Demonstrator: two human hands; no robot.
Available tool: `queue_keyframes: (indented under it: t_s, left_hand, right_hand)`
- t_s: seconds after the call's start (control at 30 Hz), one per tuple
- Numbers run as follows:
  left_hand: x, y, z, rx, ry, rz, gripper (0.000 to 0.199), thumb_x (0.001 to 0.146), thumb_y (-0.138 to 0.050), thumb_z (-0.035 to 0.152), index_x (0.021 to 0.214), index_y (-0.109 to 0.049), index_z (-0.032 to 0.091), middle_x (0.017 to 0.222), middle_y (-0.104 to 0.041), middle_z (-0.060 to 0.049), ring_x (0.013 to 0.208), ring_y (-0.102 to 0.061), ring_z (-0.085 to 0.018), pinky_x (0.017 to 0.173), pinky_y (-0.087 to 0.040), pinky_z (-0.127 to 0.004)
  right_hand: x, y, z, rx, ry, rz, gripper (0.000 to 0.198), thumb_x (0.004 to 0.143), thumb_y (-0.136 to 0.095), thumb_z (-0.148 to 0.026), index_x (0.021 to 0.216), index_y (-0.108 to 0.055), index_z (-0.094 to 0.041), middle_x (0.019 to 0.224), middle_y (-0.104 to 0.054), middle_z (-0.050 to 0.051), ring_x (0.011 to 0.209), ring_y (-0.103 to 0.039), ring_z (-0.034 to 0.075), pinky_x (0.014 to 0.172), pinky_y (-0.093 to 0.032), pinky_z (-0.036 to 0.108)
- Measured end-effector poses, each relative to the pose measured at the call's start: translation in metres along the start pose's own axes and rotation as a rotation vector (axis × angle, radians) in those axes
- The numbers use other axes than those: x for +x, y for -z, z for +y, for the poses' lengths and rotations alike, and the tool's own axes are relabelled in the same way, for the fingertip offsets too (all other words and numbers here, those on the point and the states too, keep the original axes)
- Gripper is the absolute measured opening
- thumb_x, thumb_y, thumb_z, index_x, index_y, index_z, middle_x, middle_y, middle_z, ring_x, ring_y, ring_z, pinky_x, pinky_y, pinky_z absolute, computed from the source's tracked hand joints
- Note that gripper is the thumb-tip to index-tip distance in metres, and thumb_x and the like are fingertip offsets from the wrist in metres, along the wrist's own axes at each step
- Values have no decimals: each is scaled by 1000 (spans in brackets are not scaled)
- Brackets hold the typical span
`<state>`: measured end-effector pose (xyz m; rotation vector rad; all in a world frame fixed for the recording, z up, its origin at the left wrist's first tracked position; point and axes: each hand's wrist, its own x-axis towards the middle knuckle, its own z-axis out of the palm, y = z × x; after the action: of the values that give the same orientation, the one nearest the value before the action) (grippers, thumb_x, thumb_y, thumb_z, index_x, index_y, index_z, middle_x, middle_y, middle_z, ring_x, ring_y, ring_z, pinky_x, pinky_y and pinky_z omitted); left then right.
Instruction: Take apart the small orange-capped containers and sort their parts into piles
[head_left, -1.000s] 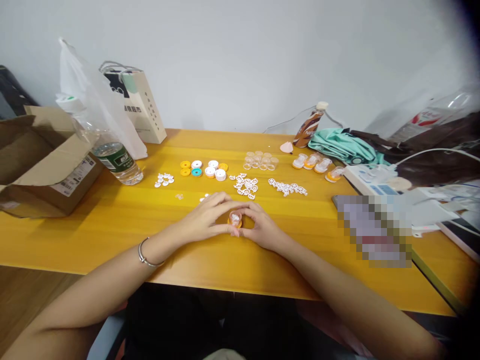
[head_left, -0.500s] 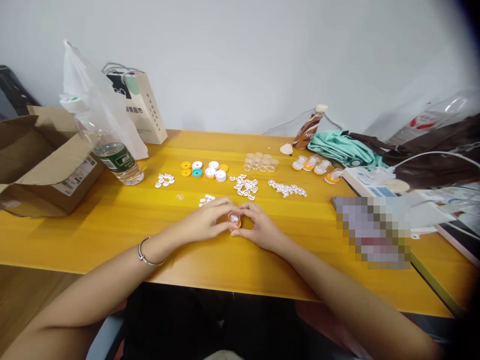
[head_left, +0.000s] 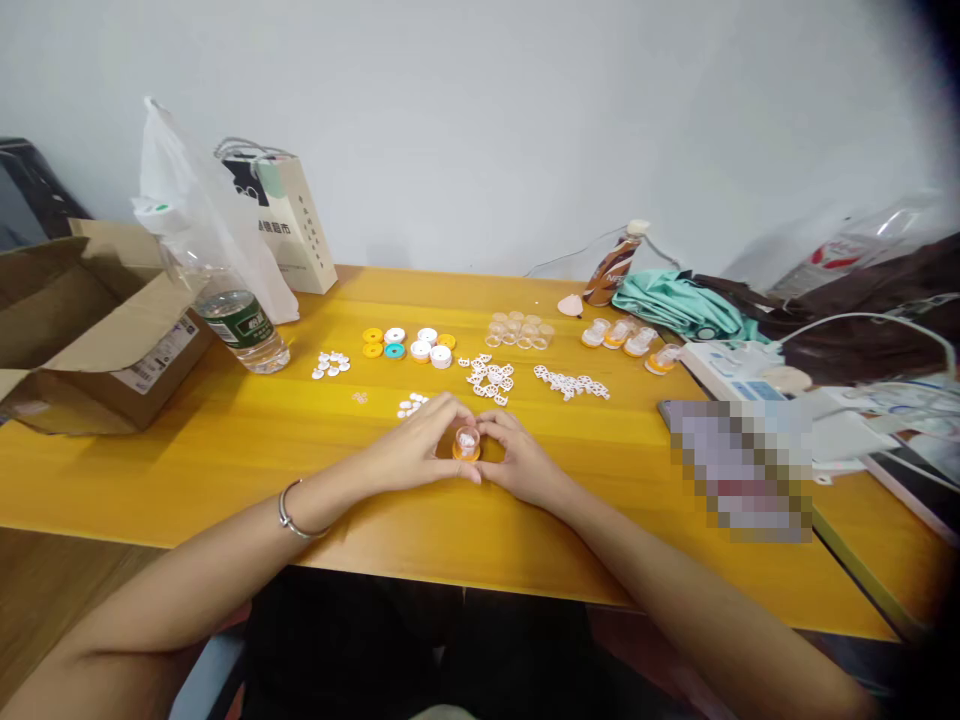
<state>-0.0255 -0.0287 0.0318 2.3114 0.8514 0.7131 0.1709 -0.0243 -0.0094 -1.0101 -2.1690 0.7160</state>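
Observation:
A small clear cup (head_left: 467, 438) with white pieces inside sits upright on an orange round base, between my two hands. My left hand (head_left: 427, 445) curves around its left side, index finger behind and thumb in front. My right hand (head_left: 517, 455) curls in from the right, its fingertips at the cup's edge. Whether each fingertip presses on it is hard to make out. Just beyond my left hand lie several small white pieces (head_left: 411, 405). White openwork pieces (head_left: 491, 378) lie past my fingers, and more white openwork pieces (head_left: 571, 383) to the right.
Farther back are white, yellow and blue discs (head_left: 394, 350), clear cups (head_left: 519, 330) and several filled orange-based cups (head_left: 640, 342). At left stand a water bottle (head_left: 244, 325) and cardboard box (head_left: 142, 350). At right lie a blurred phone-like object (head_left: 739, 470) and a power strip (head_left: 720, 370).
My thumbs have come down off the front of the cup and drawn nearer each other, so the cup and orange base now show more fully. The view has shifted slightly.

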Motion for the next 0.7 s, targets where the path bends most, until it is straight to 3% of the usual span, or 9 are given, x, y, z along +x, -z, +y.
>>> queue_keyframes:
  t_s: [0.07, 0.13, 0.2, 0.27, 0.33, 0.43, 0.57, 0.7]
  left_hand:
    - [0, 4, -1, -45, -60, -116, 52, 80, -59, 36, 127, -38, 22, 121, -48, -10, 109, -47, -21, 92, -40, -37]
    - [0, 7, -2, -65, -96, -185, 43, 87, -49, 30, 129, -39, 25, 118, -51, -9, 106, -49, -19, 92, -40, -36]
    - [1, 9, -3, -30, -60, -137, 34, 87, -50, 32, 121, -49, 25, 106, -55, -6, 97, -52, -19, 88, -42, -37]
    - [2, 10, -2, 3, -27, -73, 44, 79, -60, 38, 120, -50, 25, 106, -54, -7, 100, -50, -21, 88, -42, -38]
    - [3, 9, -2, -9, -55, -104, 55, 78, -63, 36, 128, -42, 25, 118, -48, -9, 110, -45, -23, 93, -40, -39]
    - [3, 9, -2, -52, -135, -176, 42, 87, -51, 25, 128, -44, 25, 119, -51, -9, 109, -48, -20, 95, -39, -38]
    - [4, 14, -4, -101, -85, -54, 30, 86, -53, 26, 116, -53, 21, 100, -61, -6, 92, -56, -16, 84, -45, -33]
    - [30, 27, -16, -78, -25, 175, 37, 83, -56, 27, 118, -48, 19, 108, -59, -8, 95, -56, -16, 84, -45, -32]
  right_hand:
    - [0, 0, 0, 1, -1, 3, 34, 66, -74, -33, 95, -62, -20, 103, -57, 7, 101, -51, 22, 91, -41, 39]
    - [0, 0, 0, -1, -11, -1, 38, 64, -75, -35, 96, -62, -20, 102, -57, 7, 101, -51, 22, 90, -41, 39]
    - [0, -1, 0, -1, -19, -3, 37, 64, -75, -34, 96, -62, -20, 101, -57, 6, 100, -52, 22, 90, -42, 39]
    - [0, -1, 0, 2, -14, 12, 35, 64, -75, -31, 95, -62, -20, 104, -56, 7, 103, -51, 22, 91, -41, 40]
    - [0, -1, 0, 2, -11, 17, 35, 64, -75, -31, 95, -62, -20, 104, -57, 7, 103, -51, 22, 91, -41, 40]
    - [0, 0, 0, -6, -27, 0, 40, 63, -75, -34, 98, -62, -20, 100, -58, 6, 100, -52, 22, 89, -42, 39]
    - [0, 0, -2, -1, -31, 5, 39, 62, -76, -35, 95, -63, -21, 101, -57, 5, 100, -52, 22, 89, -42, 39]
    - [-1, 1, -3, -6, -34, 5, 35, 64, -75, -34, 93, -63, -20, 101, -56, 6, 100, -52, 21, 90, -42, 37]
